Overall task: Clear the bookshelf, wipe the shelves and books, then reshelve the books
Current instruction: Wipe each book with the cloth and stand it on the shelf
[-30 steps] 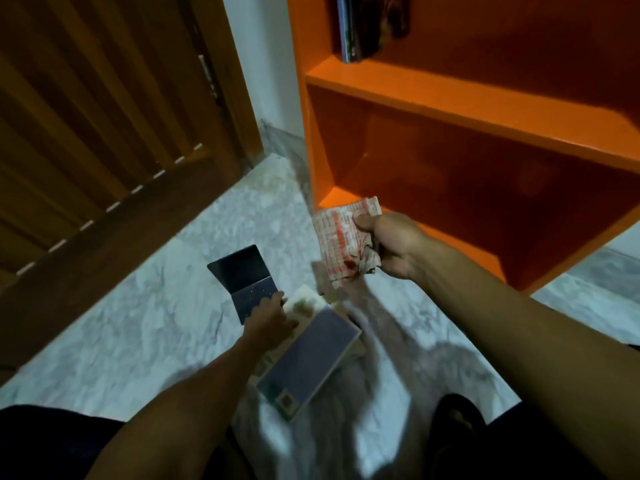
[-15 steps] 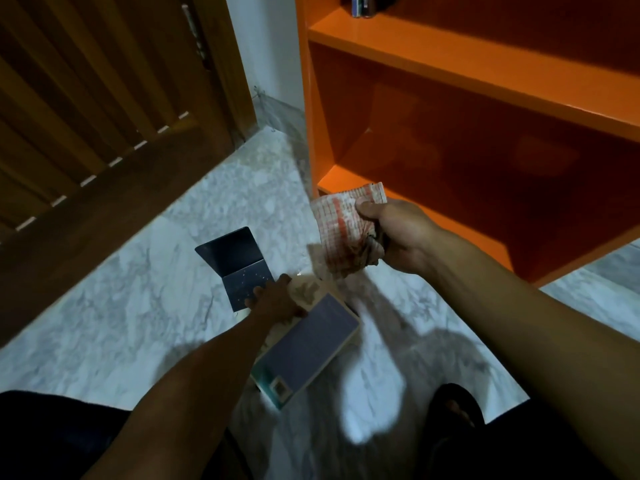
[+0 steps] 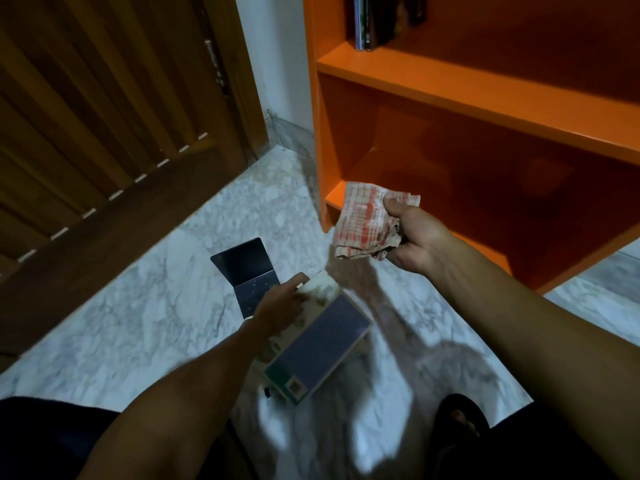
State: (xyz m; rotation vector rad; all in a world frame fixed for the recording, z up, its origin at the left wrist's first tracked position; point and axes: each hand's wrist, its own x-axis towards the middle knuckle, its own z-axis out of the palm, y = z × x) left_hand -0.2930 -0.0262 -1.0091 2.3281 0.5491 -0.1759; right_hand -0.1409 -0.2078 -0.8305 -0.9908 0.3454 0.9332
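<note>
A pale marble floor [image 3: 145,327] runs from a slatted wooden door [image 3: 104,140] on the left to an orange bookshelf [image 3: 467,95] on the right, whose lowest bay looks bare while a few dark books [image 3: 374,22] stand upright on the shelf above. Near the middle of the floor lies a small stack of books [image 3: 318,344], the top one blue-covered, and just left of it a thin dark booklet [image 3: 246,271] lies open. The left hand [image 3: 282,308] rests on the far end of the stack with fingers spread and fairly straight, touching the pale cover under the blue book; whether any finger hooks an edge is hard to tell. The right hand [image 3: 412,237] hangs above the floor in front of the bottom shelf, fingers curled tight round a bunched red-checked cloth [image 3: 367,221]. The step in hand looks like wiping the books before they go back. To do it well, the left hand should pin or lift one book firmly so it cannot slide on the smooth marble, and the cloth should pass along the cover from spine to fore edge, then round the edges. The stack's long axis runs diagonally, from near-left to far-right, its far end pointing toward the shelf's lower left corner.
</note>
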